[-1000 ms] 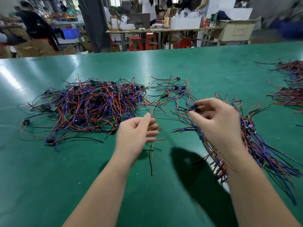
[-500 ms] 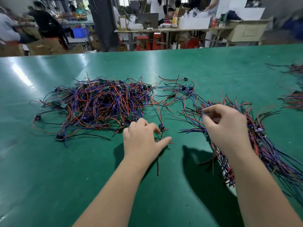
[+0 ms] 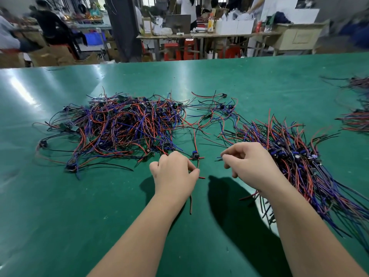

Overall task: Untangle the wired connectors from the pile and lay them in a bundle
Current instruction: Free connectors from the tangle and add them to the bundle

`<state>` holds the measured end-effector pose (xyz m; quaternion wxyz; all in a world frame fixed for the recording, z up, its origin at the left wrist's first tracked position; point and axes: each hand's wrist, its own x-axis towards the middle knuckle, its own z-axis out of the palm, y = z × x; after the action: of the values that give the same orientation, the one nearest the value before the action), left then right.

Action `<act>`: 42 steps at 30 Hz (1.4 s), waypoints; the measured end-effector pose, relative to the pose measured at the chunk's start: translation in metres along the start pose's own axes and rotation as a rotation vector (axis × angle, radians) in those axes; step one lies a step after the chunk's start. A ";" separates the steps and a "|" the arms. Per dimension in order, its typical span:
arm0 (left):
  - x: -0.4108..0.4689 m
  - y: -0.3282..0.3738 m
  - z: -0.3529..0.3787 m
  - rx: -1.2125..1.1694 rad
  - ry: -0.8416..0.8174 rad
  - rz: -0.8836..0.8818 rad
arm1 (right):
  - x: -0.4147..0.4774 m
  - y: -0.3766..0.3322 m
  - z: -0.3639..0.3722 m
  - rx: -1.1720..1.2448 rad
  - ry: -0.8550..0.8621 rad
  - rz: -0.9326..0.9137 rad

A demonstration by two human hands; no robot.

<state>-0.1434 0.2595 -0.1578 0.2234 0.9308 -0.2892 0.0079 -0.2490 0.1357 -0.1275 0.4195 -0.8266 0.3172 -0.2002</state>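
- Wires like these feel light and floppy, I think. They bend easily and hook on each other, so a fast pull could drag a lot of the pile (image 3: pixel 123 126) along.
- The best place to hold one, I would say, is close to its little plug (image 3: pixel 195 155), the hard bit. The thin part may slip through the fingers.
- The left hand (image 3: pixel 173 172), in the middle of the frame, pinches one red wire (image 3: pixel 195 140) between thumb and first finger, just below the plug. The other fingers are curled in. The wire's tail lies down past the wrist.
- The right hand (image 3: pixel 251 166), just right of the middle, has its fingers curled and its thumb and first finger close together. It may pinch a thin dark wire end, but that is too small to tell.
- The pile sits at the middle left on the green table (image 3: pixel 199 76). Red, blue, purple and black wires are all mixed up, with small dark plugs and some little green boards.
- The bundle (image 3: pixel 295 156) lies at the lower right. Its wires run side by side, plugs together near the right hand, tails going to the lower right corner.
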 end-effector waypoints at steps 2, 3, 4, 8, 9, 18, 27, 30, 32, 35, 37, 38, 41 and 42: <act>-0.001 0.000 0.002 -0.043 -0.018 -0.013 | 0.000 0.000 0.000 0.026 -0.017 0.037; -0.001 0.000 0.002 -0.012 -0.005 -0.013 | 0.000 0.001 0.000 0.039 -0.024 0.056; -0.001 -0.001 0.002 0.034 0.009 -0.013 | 0.000 0.001 0.000 0.044 -0.030 0.070; 0.004 -0.001 0.002 0.035 -0.009 0.006 | 0.000 0.000 0.002 0.042 -0.037 0.084; 0.004 0.000 0.003 0.017 -0.021 0.012 | -0.001 -0.001 0.003 0.040 -0.042 0.086; -0.003 0.008 0.007 -0.237 0.026 -0.009 | 0.001 0.001 0.003 0.223 -0.076 0.183; -0.017 0.019 -0.003 -0.322 0.193 0.443 | -0.004 -0.010 -0.002 0.749 -0.229 0.204; -0.017 0.018 -0.003 -0.326 0.229 0.490 | -0.005 -0.010 -0.002 0.775 -0.245 0.175; -0.016 0.017 -0.004 -0.433 0.250 0.492 | -0.004 -0.010 -0.002 0.816 -0.248 0.142; -0.014 0.017 -0.007 -0.654 0.292 0.458 | -0.006 -0.011 -0.002 0.851 -0.287 0.069; -0.013 0.018 -0.008 -0.816 0.237 0.365 | -0.008 -0.013 -0.001 0.849 -0.333 0.024; -0.012 0.018 -0.009 -0.902 0.178 0.326 | -0.008 -0.013 -0.001 0.842 -0.351 0.011; -0.011 0.018 -0.012 -1.084 0.080 0.316 | -0.010 -0.013 0.001 0.779 -0.408 -0.016; -0.011 0.019 -0.013 -1.135 0.070 0.317 | -0.010 -0.013 0.002 0.758 -0.421 -0.020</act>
<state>-0.1610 0.2569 -0.1401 0.6920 0.6103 -0.3763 -0.0842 -0.2505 0.1497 -0.1186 0.7470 -0.6400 0.1208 -0.1333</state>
